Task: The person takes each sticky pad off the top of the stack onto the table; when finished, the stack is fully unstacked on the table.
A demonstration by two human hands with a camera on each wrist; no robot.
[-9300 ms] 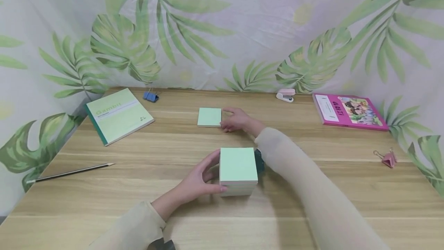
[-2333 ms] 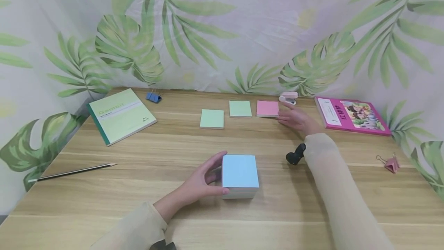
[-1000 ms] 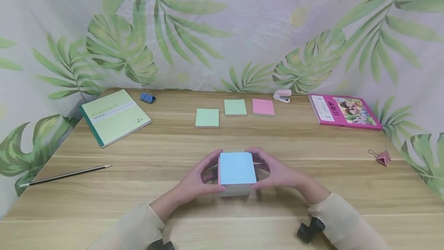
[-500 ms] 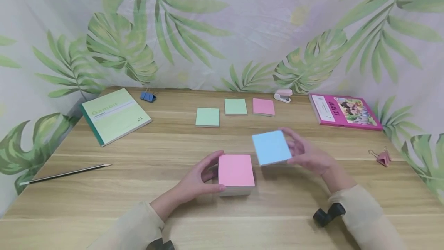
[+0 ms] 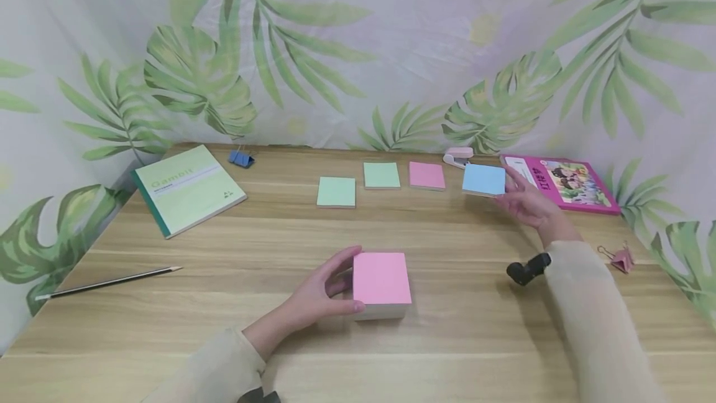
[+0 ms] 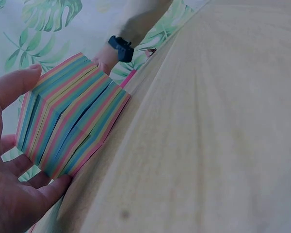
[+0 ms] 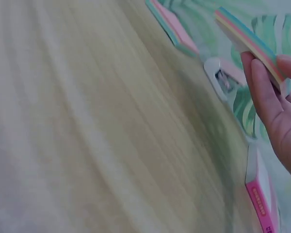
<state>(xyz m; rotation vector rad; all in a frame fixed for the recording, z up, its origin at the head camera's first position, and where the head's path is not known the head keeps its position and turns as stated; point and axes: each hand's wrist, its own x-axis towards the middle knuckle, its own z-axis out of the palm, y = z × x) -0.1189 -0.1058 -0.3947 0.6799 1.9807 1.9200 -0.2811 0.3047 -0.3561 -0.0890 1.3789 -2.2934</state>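
A thick stack of sticky notes (image 5: 381, 278), pink on top, stands on the wooden table in front of the person. The left hand (image 5: 327, 288) grips it from the left, thumb at the near corner; striped coloured layers (image 6: 75, 116) show along its sides in the left wrist view. Farther back on the right, the right hand (image 5: 528, 201) holds a thin blue-topped sticky note pad (image 5: 483, 180) by its right edge. In the right wrist view that pad (image 7: 252, 41) is pinched between thumb and fingers, raised off the table.
Two green pads (image 5: 336, 192) (image 5: 381, 175) and a pink pad (image 5: 427, 175) lie at the back. Near the raised pad are a stapler (image 5: 458, 155) and a pink book (image 5: 576, 182). A notebook (image 5: 190, 188), blue binder clip (image 5: 242, 158), pencil (image 5: 112, 282) and pink binder clip (image 5: 622, 260) lie around.
The right hand set down a green and a pink pad, then took the blue-topped pad off the stack and carried it back and right. The left hand stays on the stack, now pink-topped.
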